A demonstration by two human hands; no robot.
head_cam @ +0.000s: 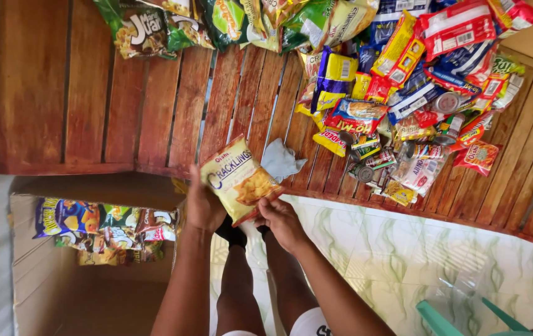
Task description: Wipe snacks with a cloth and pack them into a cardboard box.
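Head view: snack packets (pixel 101 227) in cardboard box (pixel 36 280)

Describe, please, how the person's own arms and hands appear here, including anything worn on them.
Both forearms are bare, with no sleeves in view. The left hand and right hand wear no gloves, and no rings, watch or bracelet can be seen on the wrists or fingers. The upper arms run out of the picture's lower edge.

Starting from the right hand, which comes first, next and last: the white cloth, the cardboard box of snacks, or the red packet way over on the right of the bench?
From the right hand:
1. White cloth, on the bench just above it.
2. Cardboard box, down on the left.
3. Red packet, far right on the bench.
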